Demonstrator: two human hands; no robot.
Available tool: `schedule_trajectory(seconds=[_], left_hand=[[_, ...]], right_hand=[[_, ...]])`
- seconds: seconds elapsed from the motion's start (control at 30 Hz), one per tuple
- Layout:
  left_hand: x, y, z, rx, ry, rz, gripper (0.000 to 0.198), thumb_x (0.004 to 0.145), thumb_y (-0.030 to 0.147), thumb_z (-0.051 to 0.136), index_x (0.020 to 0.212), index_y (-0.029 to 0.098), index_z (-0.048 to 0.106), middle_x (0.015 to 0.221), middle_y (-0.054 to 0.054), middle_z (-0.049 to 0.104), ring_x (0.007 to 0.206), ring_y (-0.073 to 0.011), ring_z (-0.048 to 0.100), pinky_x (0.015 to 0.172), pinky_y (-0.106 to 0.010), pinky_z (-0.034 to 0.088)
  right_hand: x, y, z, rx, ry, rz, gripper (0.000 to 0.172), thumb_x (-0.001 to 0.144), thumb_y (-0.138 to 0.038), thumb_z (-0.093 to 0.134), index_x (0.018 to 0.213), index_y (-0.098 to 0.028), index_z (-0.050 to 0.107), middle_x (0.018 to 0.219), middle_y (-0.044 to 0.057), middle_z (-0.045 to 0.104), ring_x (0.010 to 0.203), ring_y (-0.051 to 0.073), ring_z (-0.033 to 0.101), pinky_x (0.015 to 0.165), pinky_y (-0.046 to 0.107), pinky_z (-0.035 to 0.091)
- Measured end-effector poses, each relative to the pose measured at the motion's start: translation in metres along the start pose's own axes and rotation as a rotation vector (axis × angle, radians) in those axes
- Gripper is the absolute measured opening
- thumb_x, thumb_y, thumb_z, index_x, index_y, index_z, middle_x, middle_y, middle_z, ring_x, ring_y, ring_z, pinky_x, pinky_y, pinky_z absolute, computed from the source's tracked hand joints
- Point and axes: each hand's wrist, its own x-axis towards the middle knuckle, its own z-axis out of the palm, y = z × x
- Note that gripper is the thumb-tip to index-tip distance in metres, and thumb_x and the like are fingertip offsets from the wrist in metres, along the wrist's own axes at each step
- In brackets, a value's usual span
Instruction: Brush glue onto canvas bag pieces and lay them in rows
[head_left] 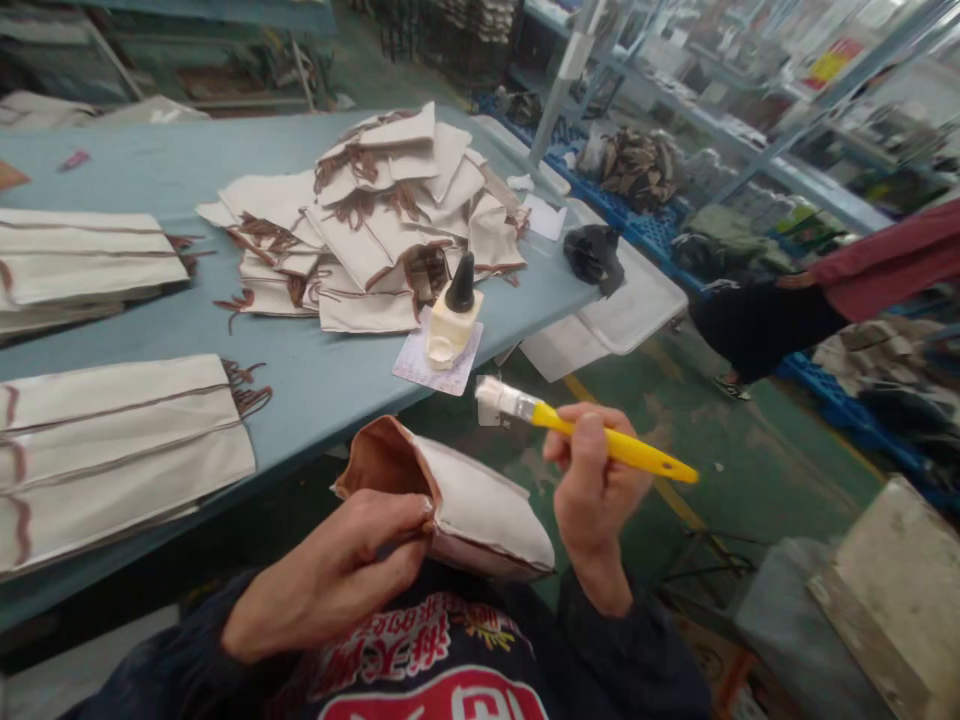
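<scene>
So the left hand has thumb and fingers pinched down on the rim of an off-white fabric pouch with a brown lining, its mouth facing 10 o'clock, long axis 10-to-4. Right hand's fingers are closed round a yellow-handled flat paintbrush, apart from the pouch, whitish bristles roughly 2 o'clock from that mouth.

Left fingers hide part of the pouch; the brown heap is blurred, perhaps fabric.
</scene>
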Motion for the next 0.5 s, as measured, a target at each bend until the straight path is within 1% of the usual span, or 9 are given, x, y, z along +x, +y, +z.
schedule_trajectory(seconds=[0.07,0.1,0.2,0.33,0.43,0.5], left_hand=[[0.005,0.004,0.01,-0.003,0.02,-0.022,0.025,0.099,0.022,0.054,0.079,0.02,0.068,0.073,-0.001,0.068,0.066,-0.0165,0.057,0.068,-0.025,0.046],[0.007,0.006,0.015,0.002,0.04,-0.034,0.025,0.099,0.023,0.054,0.078,0.02,0.068,0.073,-0.001,0.067,0.066,-0.0167,0.057,0.069,-0.026,0.047],[0.012,0.012,0.027,0.034,0.106,-0.057,0.024,0.099,0.024,0.056,0.078,0.021,0.067,0.072,-0.002,0.067,0.066,-0.0175,0.057,0.068,-0.027,0.047],[0.015,0.016,0.04,0.075,0.137,-0.052,0.024,0.098,0.024,0.056,0.078,0.021,0.067,0.071,-0.002,0.066,0.064,-0.0169,0.054,0.063,-0.026,0.045],[0.015,0.018,0.048,0.101,0.149,-0.038,0.025,0.099,0.021,0.052,0.078,0.019,0.066,0.071,-0.002,0.066,0.062,-0.0155,0.054,0.061,-0.026,0.043],[0.014,0.02,0.054,0.135,0.172,-0.031,0.027,0.099,0.018,0.05,0.075,0.019,0.063,0.068,-0.001,0.065,0.061,-0.0145,0.053,0.061,-0.025,0.041]], right_hand=[[-0.006,-0.014,-0.022,0.128,0.008,0.09,0.033,0.106,-0.039,0.055,0.08,-0.021,0.064,0.053,-0.008,0.047,0.04,0.008,0.043,0.041,0.021,0.034],[-0.009,-0.02,-0.031,0.164,-0.013,0.105,0.033,0.106,-0.037,0.056,0.079,-0.021,0.064,0.052,-0.009,0.045,0.038,0.007,0.039,0.04,0.02,0.032],[-0.02,-0.026,-0.05,0.25,-0.083,0.112,0.029,0.106,-0.033,0.056,0.081,-0.022,0.066,0.052,-0.009,0.044,0.037,0.007,0.039,0.039,0.02,0.032],[-0.034,-0.014,-0.059,0.287,-0.183,0.092,0.025,0.106,-0.031,0.054,0.086,-0.023,0.066,0.054,-0.008,0.045,0.038,0.008,0.039,0.04,0.022,0.033],[-0.04,-0.006,-0.064,0.256,-0.269,0.086,0.028,0.105,-0.037,0.054,0.084,-0.023,0.065,0.054,-0.007,0.045,0.039,0.009,0.037,0.042,0.025,0.036],[-0.04,-0.004,-0.068,0.25,-0.286,0.095,0.031,0.106,-0.04,0.052,0.083,-0.023,0.064,0.056,-0.006,0.048,0.039,0.01,0.038,0.042,0.025,0.036]])
